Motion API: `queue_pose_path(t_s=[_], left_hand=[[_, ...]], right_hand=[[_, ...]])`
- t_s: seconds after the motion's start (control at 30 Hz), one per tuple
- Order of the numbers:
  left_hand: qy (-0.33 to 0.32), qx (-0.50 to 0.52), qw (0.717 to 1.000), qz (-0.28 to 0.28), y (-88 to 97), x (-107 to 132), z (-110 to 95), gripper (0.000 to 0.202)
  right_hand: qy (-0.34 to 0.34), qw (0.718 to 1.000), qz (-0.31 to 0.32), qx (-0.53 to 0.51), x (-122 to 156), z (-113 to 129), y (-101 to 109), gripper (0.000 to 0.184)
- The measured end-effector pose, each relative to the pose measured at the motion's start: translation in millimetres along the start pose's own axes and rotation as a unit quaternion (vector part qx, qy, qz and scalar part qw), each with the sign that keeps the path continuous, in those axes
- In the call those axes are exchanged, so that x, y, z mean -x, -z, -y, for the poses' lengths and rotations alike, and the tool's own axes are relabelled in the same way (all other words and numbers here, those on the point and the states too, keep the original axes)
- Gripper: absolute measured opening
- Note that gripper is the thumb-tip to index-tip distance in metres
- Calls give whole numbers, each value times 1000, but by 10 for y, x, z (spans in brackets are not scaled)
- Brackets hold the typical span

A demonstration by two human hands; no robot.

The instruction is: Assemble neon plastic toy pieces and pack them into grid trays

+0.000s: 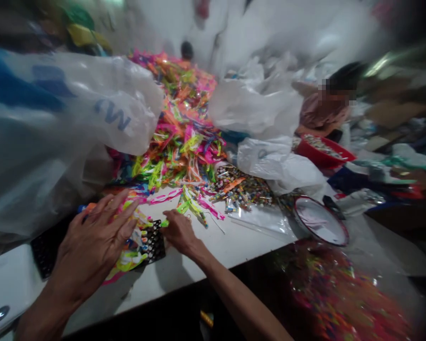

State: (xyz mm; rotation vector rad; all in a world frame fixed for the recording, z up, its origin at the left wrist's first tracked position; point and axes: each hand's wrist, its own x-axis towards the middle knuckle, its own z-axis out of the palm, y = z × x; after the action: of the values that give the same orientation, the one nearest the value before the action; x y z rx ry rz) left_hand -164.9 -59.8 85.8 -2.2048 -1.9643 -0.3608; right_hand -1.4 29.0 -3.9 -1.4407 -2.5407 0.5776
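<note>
My left hand (92, 241) lies flat with fingers spread on neon strips that cover a black perforated tray (152, 241) on the white table (213, 255). My right hand (179, 232) sits just right of the tray, fingers curled down at a green strip (184, 207); what the fingertips pinch is hidden. A big heap of neon pink, orange and green plastic strips (181, 128) rises behind both hands. Small multicoloured pieces (241, 189) lie scattered to the right of the heap.
Large translucent plastic bags stand at left (57, 132) and at centre right (259, 109). A red-rimmed round lid (321, 220) lies at the table's right edge. A red bowl (323, 151) sits before a seated person (323, 109). A bag of neon strips (341, 293) rests below the table.
</note>
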Motion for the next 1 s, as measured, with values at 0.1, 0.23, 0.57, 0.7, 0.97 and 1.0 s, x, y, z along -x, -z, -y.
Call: queue_pose_path(t_s=[0.1, 0.23, 0.57, 0.7, 0.97, 1.0], left_hand=[[-3, 2, 1000, 3, -10, -9, 30, 45], [12, 2, 1000, 12, -14, -13, 39, 44], [25, 16, 1000, -3, -21, 0, 34, 45], [29, 16, 999, -1, -25, -2, 24, 46], [26, 2, 1000, 11, -22, 11, 12, 47], [17, 6, 1000, -1, -6, 21, -3, 46]], right_hand=[[-113, 991, -23, 62, 51, -553, 315, 26], [-126, 991, -13, 43, 116, -968, 428, 6], [-49, 902, -26, -428, 56, -87, -247, 5], [-25, 941, -36, -337, -38, 6, -281, 9], [69, 996, -1, -49, 35, 258, -351, 19], [57, 998, 9, -27, 47, 303, -358, 22]])
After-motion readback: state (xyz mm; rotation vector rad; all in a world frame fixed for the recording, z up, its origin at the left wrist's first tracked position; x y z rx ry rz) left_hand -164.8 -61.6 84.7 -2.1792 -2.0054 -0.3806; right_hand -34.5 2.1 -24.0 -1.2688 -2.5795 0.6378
